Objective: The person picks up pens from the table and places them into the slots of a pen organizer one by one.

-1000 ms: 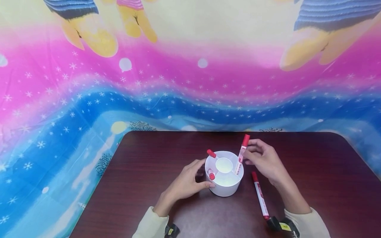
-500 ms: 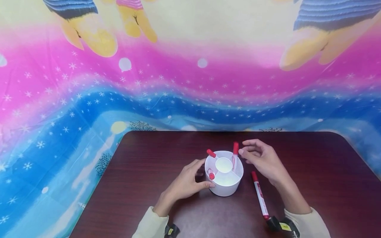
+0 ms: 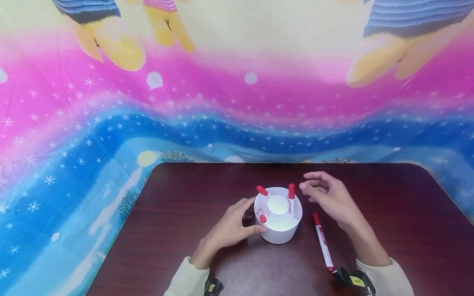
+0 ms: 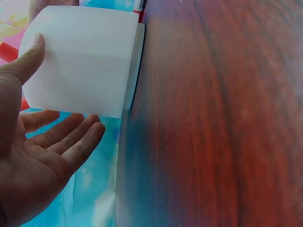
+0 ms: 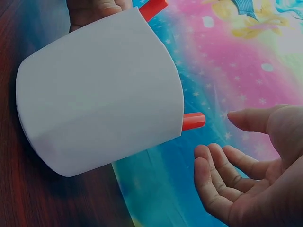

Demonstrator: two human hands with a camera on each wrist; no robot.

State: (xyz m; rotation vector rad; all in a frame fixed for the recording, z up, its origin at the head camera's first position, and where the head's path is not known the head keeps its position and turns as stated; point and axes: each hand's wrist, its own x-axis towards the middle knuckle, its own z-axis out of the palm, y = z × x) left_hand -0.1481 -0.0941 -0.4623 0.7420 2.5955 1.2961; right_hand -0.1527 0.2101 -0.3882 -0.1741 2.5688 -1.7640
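A white round holder (image 3: 278, 230) with compartments stands on the dark wooden table (image 3: 389, 205). Three red-capped markers stand in it: one at the back left (image 3: 262, 190), one low at the left (image 3: 262, 218), one upright at the right (image 3: 291, 194). My left hand (image 3: 255, 216) cups the holder's left wall, thumb at the front, fingers curved round the back. My right hand (image 3: 307, 187) hovers empty just right of the holder, fingers relaxed and spread. In the right wrist view the holder (image 5: 104, 94) fills the left, with a marker cap (image 5: 193, 121) poking out beside my right hand (image 5: 218, 137).
A fourth red-capped marker (image 3: 321, 243) lies loose on the table, right of the holder and under my right forearm. A bright pink and blue printed cloth (image 3: 111, 123) hangs behind and left of the table. Wrist-worn cameras (image 3: 352, 280) show at my cuffs.
My right hand let go of the marker it held over the holder. The marker dropped upright into the right compartment, and the hand drew slightly back, open. The left hand stayed put.
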